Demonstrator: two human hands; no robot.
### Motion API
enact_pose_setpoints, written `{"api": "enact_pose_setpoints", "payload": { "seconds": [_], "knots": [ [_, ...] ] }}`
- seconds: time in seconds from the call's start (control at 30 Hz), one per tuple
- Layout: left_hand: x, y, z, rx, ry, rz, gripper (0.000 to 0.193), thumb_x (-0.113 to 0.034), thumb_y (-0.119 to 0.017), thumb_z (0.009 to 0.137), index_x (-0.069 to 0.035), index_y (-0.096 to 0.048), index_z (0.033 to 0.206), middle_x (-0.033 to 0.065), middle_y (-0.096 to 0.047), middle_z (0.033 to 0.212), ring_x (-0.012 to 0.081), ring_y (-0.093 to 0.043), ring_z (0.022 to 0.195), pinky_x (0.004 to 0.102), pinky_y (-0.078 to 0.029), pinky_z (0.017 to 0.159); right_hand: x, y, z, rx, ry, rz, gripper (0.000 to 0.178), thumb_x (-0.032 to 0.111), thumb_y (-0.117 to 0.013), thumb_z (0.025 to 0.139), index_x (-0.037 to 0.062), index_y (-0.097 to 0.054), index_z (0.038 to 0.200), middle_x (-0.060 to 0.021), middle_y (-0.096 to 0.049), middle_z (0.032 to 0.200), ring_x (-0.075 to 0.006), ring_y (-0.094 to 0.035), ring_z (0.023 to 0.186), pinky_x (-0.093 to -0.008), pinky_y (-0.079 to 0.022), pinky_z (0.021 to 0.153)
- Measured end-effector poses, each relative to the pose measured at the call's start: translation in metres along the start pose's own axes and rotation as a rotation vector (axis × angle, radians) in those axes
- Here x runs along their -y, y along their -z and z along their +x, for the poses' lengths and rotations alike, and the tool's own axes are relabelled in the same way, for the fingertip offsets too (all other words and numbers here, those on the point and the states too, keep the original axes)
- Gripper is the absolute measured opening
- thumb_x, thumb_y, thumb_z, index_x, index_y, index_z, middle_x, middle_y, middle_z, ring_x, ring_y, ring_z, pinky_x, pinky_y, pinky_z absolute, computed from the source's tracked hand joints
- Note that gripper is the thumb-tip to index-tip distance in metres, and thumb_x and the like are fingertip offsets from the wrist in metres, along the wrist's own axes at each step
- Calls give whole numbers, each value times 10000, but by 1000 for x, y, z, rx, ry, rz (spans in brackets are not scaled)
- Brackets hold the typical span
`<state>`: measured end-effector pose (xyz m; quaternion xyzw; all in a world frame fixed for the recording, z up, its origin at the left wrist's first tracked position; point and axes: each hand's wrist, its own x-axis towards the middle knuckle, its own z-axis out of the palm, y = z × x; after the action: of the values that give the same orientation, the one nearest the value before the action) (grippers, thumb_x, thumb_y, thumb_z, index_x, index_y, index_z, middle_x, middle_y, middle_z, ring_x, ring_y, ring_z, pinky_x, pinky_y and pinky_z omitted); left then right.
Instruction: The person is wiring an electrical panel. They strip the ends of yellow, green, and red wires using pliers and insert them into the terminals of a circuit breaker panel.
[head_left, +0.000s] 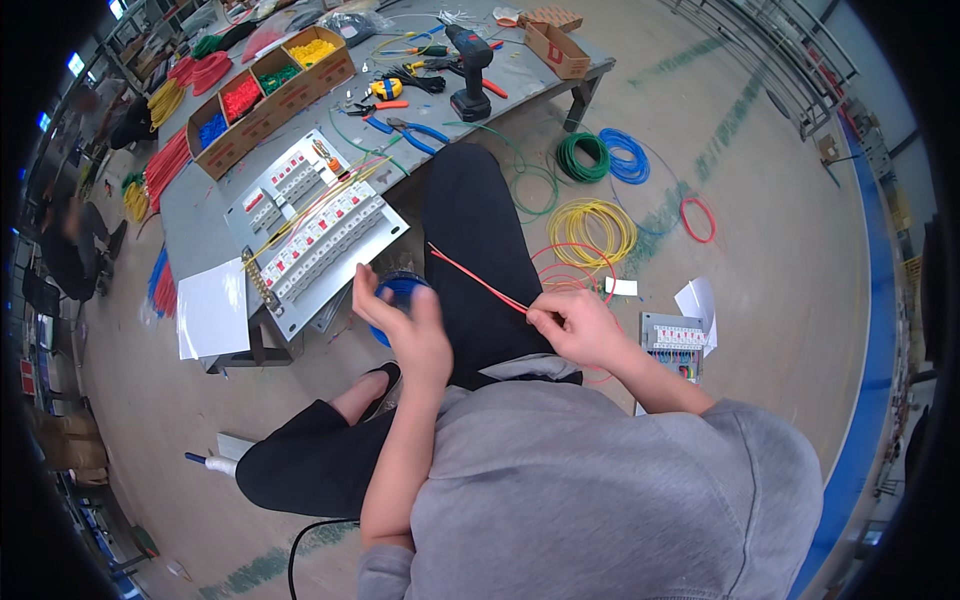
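Observation:
My right hand (582, 326) is closed around red wires (475, 275), pinching them between thumb and fingers above my right thigh. Their free ends stick out to the left, and more red wire loops down behind the hand. My left hand (408, 325) is raised apart from the wires, its fingers spread and slightly blurred, with nothing visible in it. Partly behind it is a blue round object (403, 287) whose kind I cannot make out. Nearest beyond that, a metal panel (385, 232) with rows of white circuit breakers (325, 235) lies at the table's edge.
The grey table (400, 170) holds a cordless drill (470, 75), pliers (415, 133) and a cardboard box (255, 130) of coloured small parts. Yellow (592, 232), green and blue wire coils lie on the floor at right, near a smaller breaker panel (672, 335). Another person (75, 240) sits far left.

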<state>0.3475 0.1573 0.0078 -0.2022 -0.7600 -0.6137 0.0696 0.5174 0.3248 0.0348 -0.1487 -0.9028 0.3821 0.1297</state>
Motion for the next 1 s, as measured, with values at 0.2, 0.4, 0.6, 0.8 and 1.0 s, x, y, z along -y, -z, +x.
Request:
{"api": "enact_pose_setpoints", "payload": {
  "seconds": [0.2,0.4,0.6,0.8,1.0],
  "knots": [
    [-34,-7,1,829,-786,182,459,-102,-678,819,28,-633,1257,185,-650,974,375,-641,1042,476,-494,980,6,5,5,126,10,-56,188,196,-695,958,55,-691,834,-130,-652,658,-349,-654,595,-457,-485,564],
    [-12,-19,-20,972,-692,148,297,-126,-646,912,14,-627,1174,124,-633,925,301,-605,873,410,-454,809,1,7,-11,216,-30,-71,157,215,-675,972,75,-732,930,-147,-688,718,-374,-676,654,-476,-502,595],
    [-10,-13,-14,926,-695,173,127,-123,-643,962,-92,-670,1083,44,-623,884,245,-588,871,386,-430,808,-4,35,-3,315,54,-91,180,242,-677,988,83,-755,957,-114,-753,922,-345,-713,828,-442,-548,701],
    [-2,7,-6,875,-589,248,60,-75,-653,922,-117,-672,960,29,-607,833,245,-587,868,381,-422,794,-24,68,9,305,133,-200,248,234,-805,877,36,-672,808,-107,-667,773,-337,-659,737,-439,-514,682],
    [-2,63,23,728,-477,227,114,-7,-678,877,-96,-701,944,44,-664,856,278,-614,856,396,-435,771,-151,94,-2,-48,57,-87,418,101,-786,861,29,-455,616,-72,-452,570,-215,-451,559,-372,-363,565]
  ]
}}
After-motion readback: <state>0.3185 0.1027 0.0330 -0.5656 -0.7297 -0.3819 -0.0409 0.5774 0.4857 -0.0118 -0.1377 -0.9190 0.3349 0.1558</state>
